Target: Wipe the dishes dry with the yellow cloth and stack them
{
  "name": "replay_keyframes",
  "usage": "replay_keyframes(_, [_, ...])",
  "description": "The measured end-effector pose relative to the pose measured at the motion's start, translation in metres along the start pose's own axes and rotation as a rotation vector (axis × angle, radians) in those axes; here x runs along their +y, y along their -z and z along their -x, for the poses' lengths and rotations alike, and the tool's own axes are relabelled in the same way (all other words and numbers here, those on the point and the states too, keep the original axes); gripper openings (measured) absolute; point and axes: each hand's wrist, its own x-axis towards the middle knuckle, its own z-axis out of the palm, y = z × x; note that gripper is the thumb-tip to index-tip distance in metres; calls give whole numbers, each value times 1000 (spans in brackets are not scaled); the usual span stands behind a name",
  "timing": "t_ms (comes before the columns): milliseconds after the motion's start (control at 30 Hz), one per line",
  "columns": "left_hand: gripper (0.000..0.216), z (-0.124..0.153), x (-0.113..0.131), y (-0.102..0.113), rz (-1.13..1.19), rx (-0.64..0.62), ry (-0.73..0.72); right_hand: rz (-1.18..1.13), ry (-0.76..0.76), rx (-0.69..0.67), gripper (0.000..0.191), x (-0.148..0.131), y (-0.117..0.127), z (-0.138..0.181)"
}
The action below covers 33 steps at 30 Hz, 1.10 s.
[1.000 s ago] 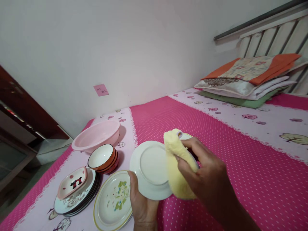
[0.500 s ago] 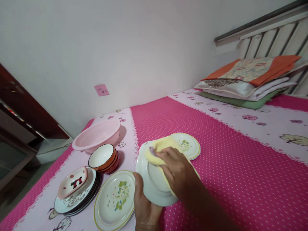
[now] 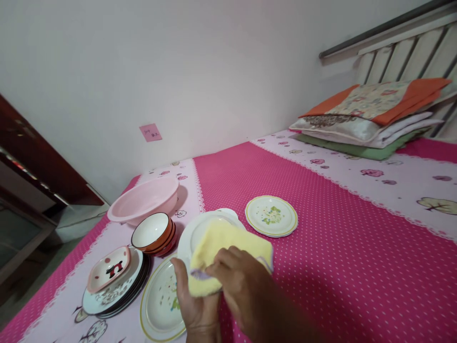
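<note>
So the white plate (image 3: pixel 195 229) is held up just above the bedspread (image 3: pixel 339 247), tipped toward the camera, and most of its face is covered by a yellow cloth (image 3: pixel 223 245). The right hand (image 3: pixel 244 293) has its fingers curled together and pressed down on the cloth, bunching it at the lower edge. The left hand (image 3: pixel 195 307) grips the plate from below with the thumb hooked over the near rim; its other fingers are hidden behind the plate, so I can't tell how they sit. Stuff crowds the left side: a green-patterned plate (image 3: pixel 157 305) lies right under the left hand, partly blocked by it. Beside that is a stack of plates (image 3: pixel 123 293) with a small square dish (image 3: pixel 108 268) on top, then nested orange bowls (image 3: pixel 153 232) almost touching the white plate's edge, and a pink basin (image 3: pixel 143 200) behind those. A second patterned plate (image 3: pixel 271 216) lies flat just to the right of the white one. Folded bedding (image 3: pixel 367 121) is piled well apart at the headboard, and a pink note (image 3: pixel 150 132) is stuck to the wall.
</note>
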Motion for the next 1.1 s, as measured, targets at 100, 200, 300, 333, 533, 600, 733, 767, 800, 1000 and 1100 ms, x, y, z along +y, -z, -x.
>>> replay_keyframes(100, [69,7,17,9,-17,6,123,99,84,-33,15,-9,-20,-2])
replay_keyframes(200, [62,11,29,7,-89,98,131,276,156,81,25,-6,-40,-4])
replay_keyframes(300, [55,9,33,0,-72,71,93,351,170,242,31,1,-51,-6])
replay_keyframes(333, [58,7,33,-3,-52,-2,71,356,153,269,33,3,-52,-7])
replay_keyframes(533, [74,0,26,-24,8,-190,124,321,118,210,42,9,-48,-10])
replay_keyframes(600, [69,1,24,-35,-23,-78,72,257,151,209,45,10,-43,-10])
replay_keyframes(733, [53,3,16,-57,-245,207,-94,18,126,367,52,19,-26,-12])
replay_keyframes(767, [52,3,14,-60,-337,249,-102,-86,56,425,47,23,-20,-14])
replay_keyframes(800, [53,3,12,-63,-430,273,-98,-216,-50,480,40,28,-14,-15])
replay_keyframes(1000, [52,-4,8,-50,-717,439,-176,-1064,-613,677,38,63,15,-16])
replay_keyframes(1100, [52,-6,6,-44,-778,571,-204,-1250,-638,758,48,70,18,-17])
